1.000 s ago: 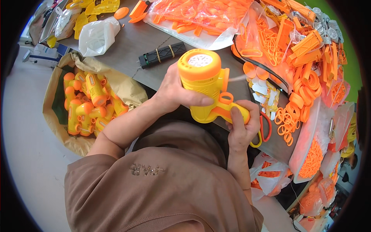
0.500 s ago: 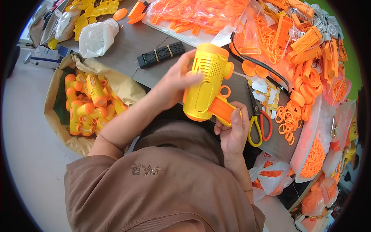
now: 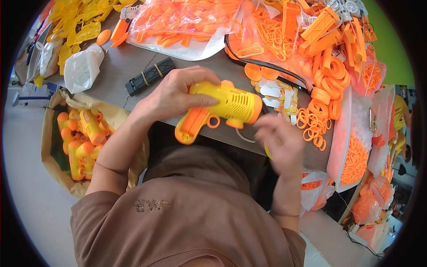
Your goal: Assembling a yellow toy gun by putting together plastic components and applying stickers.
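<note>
- The left hand [image 3: 184, 86] grasps the yellow plastic pistol-shaped toy with orange trim [image 3: 233, 103], fingers over its top and thumb along its near side.
- The toy is held up in front of the torso, tilted — vented end to the right, hollow orange handle slanting down to the left, with a small orange ring beside the handle.
- The right hand [image 3: 282, 144] is just beside the toy's vented end, blurred, its fingers bent; whether it grips anything I cannot tell. A curved yellow plastic loop [image 3: 268, 150] shows partly behind it.
- Beyond the toy, to the left, a black ribbed bar with two tan bands [image 3: 151, 76] lies on the grey table [image 3: 112, 82].
- Right of the toy: a heap of thin orange plastic rings [image 3: 312, 121].
- Well left of the toy, a brown paper sack [image 3: 119, 119] holds similar toys [image 3: 91, 127] — yellow and orange.
- Farthest beyond the toy: a clear plastic bag of orange parts [image 3: 184, 22].
</note>
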{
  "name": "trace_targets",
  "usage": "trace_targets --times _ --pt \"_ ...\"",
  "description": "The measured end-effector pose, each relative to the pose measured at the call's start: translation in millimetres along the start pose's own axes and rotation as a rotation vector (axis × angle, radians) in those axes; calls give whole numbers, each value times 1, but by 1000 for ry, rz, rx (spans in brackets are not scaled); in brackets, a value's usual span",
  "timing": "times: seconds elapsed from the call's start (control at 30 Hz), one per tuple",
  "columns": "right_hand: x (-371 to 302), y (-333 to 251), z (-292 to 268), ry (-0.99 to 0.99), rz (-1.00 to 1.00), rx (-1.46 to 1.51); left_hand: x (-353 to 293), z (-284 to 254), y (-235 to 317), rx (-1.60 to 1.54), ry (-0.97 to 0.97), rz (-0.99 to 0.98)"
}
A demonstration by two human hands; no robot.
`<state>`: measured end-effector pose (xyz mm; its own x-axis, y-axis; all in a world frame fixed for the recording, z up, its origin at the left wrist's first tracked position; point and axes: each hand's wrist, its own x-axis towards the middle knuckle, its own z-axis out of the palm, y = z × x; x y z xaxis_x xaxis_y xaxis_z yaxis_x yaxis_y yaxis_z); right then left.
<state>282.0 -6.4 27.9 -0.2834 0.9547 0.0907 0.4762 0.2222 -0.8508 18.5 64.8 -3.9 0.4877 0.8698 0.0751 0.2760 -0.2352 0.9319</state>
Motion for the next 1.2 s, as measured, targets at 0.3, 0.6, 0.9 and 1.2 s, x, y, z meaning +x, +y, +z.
trace_targets --times 0.3,0.6,0.9,1.2 --pt "134 29 -18 119 -477 -667 -17 30 -24 -101 255 52" --pt "129 12 -15 186 -649 -664 -17 39 -27 22 386 143" --pt "81 -19 38 -80 -288 -248 -21 35 -29 -94 337 158" --pt "75 -23 54 47 -283 -464 -22 36 -26 -112 355 168"
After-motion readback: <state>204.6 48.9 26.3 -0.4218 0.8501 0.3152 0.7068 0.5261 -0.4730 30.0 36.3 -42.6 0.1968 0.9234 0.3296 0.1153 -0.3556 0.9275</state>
